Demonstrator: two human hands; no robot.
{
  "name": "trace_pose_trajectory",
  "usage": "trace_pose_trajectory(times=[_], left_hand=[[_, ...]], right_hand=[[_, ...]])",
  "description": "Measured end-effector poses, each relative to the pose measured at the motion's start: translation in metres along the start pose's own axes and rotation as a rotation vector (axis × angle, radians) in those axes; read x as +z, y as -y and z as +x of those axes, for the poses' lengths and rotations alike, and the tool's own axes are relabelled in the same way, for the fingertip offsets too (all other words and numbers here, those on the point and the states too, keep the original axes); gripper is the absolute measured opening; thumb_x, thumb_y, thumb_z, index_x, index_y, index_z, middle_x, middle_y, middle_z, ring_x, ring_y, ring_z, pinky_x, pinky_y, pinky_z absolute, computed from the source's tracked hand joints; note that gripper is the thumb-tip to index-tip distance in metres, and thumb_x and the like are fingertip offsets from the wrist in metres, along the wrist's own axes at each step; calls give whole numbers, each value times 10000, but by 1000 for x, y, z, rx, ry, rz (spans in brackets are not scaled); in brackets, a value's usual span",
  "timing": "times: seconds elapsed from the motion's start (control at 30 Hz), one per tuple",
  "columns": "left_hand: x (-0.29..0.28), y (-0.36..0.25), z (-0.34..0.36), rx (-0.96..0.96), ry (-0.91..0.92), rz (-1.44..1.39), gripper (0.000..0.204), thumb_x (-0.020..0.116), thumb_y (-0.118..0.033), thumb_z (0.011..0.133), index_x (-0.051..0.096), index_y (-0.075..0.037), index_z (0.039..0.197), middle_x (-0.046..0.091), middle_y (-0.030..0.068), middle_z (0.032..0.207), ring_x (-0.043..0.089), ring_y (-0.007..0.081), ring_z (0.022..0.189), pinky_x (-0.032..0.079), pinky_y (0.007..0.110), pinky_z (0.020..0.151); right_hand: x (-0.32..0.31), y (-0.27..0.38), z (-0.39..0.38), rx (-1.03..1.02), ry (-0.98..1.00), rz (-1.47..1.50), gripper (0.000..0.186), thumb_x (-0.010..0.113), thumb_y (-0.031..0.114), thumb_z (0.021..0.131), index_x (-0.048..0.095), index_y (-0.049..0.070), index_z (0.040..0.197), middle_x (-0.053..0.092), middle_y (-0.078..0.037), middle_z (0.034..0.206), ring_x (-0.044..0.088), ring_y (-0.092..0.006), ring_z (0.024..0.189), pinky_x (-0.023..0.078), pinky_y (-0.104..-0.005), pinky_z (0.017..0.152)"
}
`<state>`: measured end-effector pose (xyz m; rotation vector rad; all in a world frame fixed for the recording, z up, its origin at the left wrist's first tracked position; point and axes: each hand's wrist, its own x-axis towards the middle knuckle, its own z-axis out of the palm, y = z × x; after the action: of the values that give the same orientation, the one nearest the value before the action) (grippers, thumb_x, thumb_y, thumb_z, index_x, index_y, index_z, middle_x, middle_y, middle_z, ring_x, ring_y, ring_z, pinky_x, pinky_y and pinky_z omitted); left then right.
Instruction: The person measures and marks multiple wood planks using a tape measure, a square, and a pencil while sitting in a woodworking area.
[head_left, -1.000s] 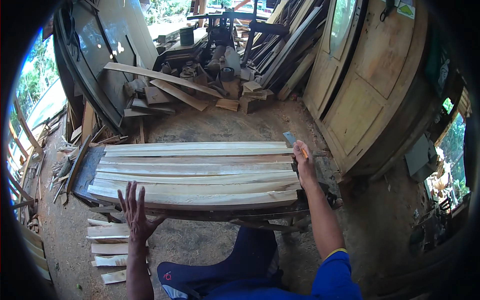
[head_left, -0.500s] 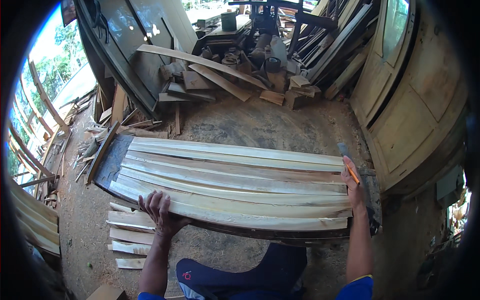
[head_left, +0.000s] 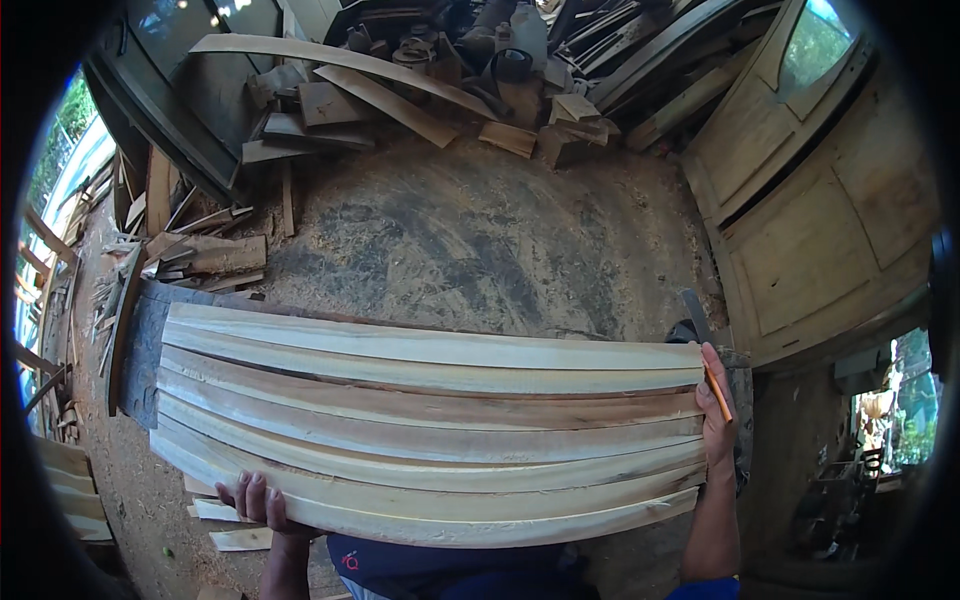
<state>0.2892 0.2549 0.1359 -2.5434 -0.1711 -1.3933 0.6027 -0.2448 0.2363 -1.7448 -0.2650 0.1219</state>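
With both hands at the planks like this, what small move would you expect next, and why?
Probably marking the plank ends: the right hand rests at the right end of the planks, holding an orange pencil beside a metal square, while the left hand steadies the near edge.

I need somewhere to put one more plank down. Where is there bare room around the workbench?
The sawdust floor beyond the planks is bare, bordered by the scrap pile and the wooden door. Crowded: the bench top, offcuts at its left end, the right end where the right hand holds a pencil.
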Motion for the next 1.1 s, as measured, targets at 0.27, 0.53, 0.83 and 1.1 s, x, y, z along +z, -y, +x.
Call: trace_pose_trajectory(times=[0.27, 0.53, 0.83, 1.1], left_hand=[[10, -2, 17, 67, -75, 95, 451, 397, -519, 1036, 405, -113, 1231, 520, 165, 1258, 517, 325, 1252, 278, 691, 1164], [-3, -18, 24, 39, 76, -6, 645, 349, -646, 972, 397, -94, 1303, 473, 222, 1334, 458, 364, 1315, 177, 677, 1199], [-20, -28, 39, -108, 139, -264, 623, 688, -549, 882, 501, -164, 1335, 502, 163, 1394, 450, 386, 1343, 112, 667, 1198], [-39, -26, 46, -99, 151, -198, 745, 668, -643, 849, 480, -132, 1358, 499, 163, 1412, 445, 383, 1354, 117, 640, 1202]], right_hand=[[12, 4, -3, 27, -55, 65, 570, 481, 145, 1017, 351, -67, 1530, 410, -188, 1568, 357, -242, 1464, 214, -359, 1223], [4, -4, -3, -26, -52, -78, 566, 489, 192, 1034, 372, -68, 1523, 434, -164, 1550, 366, -215, 1449, 232, -324, 1200], [9, -2, -10, 17, -30, -94, 547, 490, 142, 1016, 398, -33, 1526, 438, -94, 1546, 383, -168, 1426, 251, -293, 1178], [-20, -46, 9, -155, 67, -14, 506, 500, 137, 1015, 455, -13, 1497, 474, -111, 1526, 383, -205, 1444, 276, -330, 1194]])
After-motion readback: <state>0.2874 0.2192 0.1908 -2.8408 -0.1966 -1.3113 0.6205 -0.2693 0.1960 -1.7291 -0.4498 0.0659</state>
